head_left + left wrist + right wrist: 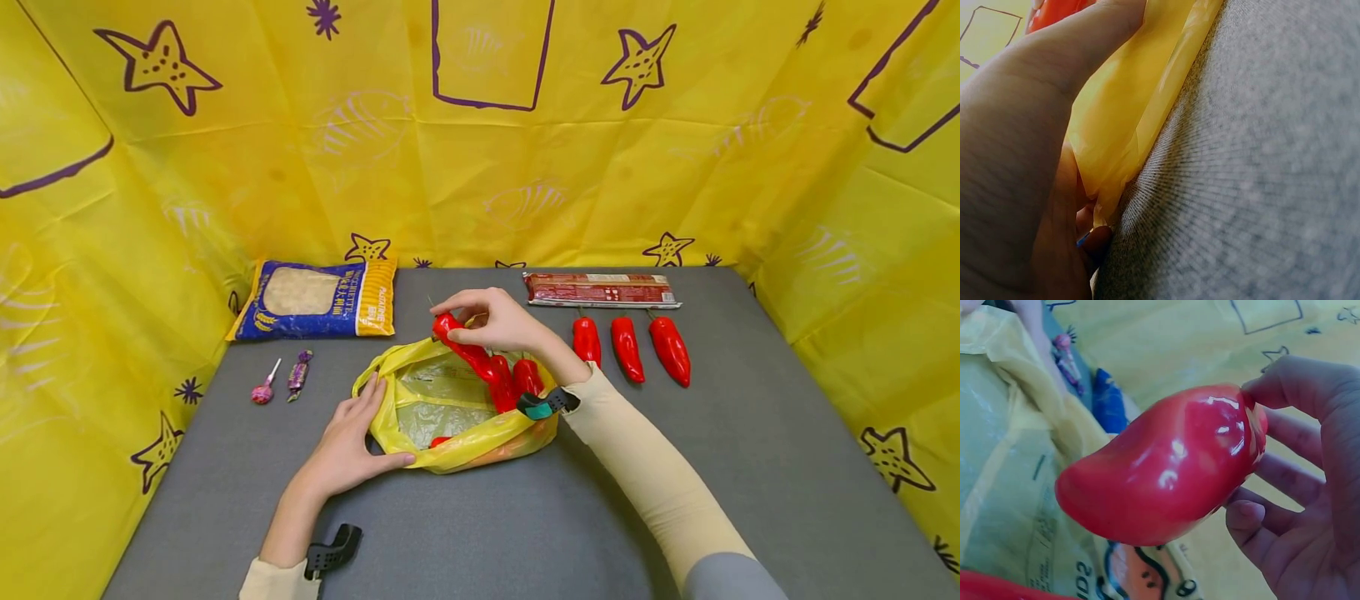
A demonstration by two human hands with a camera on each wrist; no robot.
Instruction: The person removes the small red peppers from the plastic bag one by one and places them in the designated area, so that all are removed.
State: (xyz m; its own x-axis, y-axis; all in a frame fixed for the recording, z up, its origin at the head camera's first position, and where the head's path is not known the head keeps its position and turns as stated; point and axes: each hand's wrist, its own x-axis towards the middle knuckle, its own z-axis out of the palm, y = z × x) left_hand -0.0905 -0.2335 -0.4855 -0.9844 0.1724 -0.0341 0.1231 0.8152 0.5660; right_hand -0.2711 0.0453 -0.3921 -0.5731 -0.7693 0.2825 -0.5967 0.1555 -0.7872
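Right hand [498, 321]: grasps a red pepper [465, 348] above the bag mouth.
Left hand [352, 442]: pinches the yellow bag [450, 437] rim.
Table [750, 467]: 3 peppers [628, 348] lie right of the bag.

Grey table [787, 467] with yellow bag [457, 442], three peppers [628, 347], packets, sweets.

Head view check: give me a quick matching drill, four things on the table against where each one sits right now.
Things:
1. red pepper
2. yellow bag
3. lollipop
4. blue packet

Places:
A. far left corner, flat on the table
B. held in the right hand over the bag
C. gripped at its rim by the left hand
D. beside a wrapped candy

Pairs: 1-B, 2-C, 3-D, 4-A
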